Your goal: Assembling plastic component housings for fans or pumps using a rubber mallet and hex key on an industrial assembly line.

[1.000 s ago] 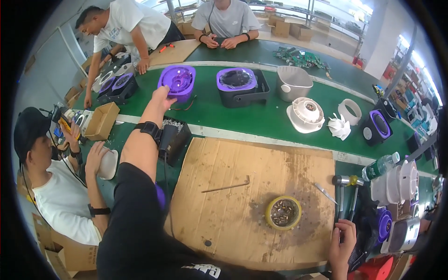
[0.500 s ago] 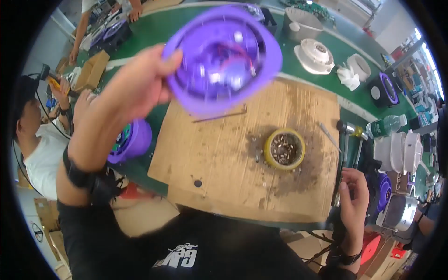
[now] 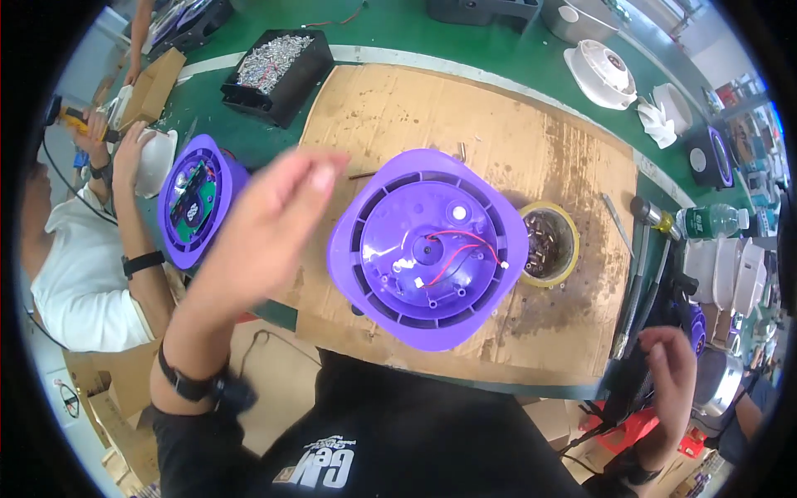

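Note:
A purple rounded-square housing (image 3: 428, 319) lies on the cardboard, its round inside facing up, with red wires ending in small white plugs. My left hand (image 3: 270, 224) is just left of it, blurred, thumb and fingers stretched out with nothing seen between them. Beyond the board's right edge my right hand (image 3: 671, 369) is half curled near long-handled tools (image 3: 643, 286), thumb apart from the fingers and nothing visible in it. A yellow-rimmed tape-roll cup (image 3: 573, 249) of small metal pieces stands right of the housing, partly behind it.
A second purple housing (image 3: 232, 178) with a green circuit board stands at left, near a co-worker's arm (image 3: 145, 290). A black bin (image 3: 311, 66) of metal screws is at the back left. White housings (image 3: 606, 75), a hammer (image 3: 656, 217) and a plastic bottle (image 3: 714, 222) lie along the right.
The purple housing has come down from my raised left hand onto the cardboard, and that hand has let go and drawn left. My right hand has shifted slightly right and down.

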Motion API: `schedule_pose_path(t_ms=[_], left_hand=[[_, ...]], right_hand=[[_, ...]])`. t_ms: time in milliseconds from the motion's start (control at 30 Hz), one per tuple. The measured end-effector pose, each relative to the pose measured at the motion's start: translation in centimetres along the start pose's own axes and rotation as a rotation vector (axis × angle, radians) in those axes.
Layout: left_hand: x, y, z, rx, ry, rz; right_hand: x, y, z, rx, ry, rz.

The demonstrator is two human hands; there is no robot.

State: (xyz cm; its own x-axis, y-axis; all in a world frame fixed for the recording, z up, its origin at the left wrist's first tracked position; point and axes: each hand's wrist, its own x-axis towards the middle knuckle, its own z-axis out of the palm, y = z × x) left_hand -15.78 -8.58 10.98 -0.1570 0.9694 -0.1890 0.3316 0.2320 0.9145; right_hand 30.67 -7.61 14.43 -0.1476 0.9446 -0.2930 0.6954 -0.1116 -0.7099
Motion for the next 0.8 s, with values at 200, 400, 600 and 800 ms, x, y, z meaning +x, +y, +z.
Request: schedule_pose_path(t_ms=[200, 400, 600, 800], left_hand=[[11.1, -1.9, 0.7, 0.383, -0.337, 0.071], [12.8, -5.1, 3.6, 0.362, -0.347, 0.298], [10.8, -2.4, 0.4, 0.234, 0.154, 0.319], [4.8, 3.1, -1.2, -0.182, 0.145, 0.517]], right_hand=[[9.7, 4.3, 0.3, -0.187, 0.196, -0.058], [13.5, 4.4, 3.0, -0.537, 0.238, 0.012], [15.4, 7.1, 1.9, -0.402, 0.202, 0.014], [15.3, 6.4, 1.9, -0.207, 0.225, 0.266]])
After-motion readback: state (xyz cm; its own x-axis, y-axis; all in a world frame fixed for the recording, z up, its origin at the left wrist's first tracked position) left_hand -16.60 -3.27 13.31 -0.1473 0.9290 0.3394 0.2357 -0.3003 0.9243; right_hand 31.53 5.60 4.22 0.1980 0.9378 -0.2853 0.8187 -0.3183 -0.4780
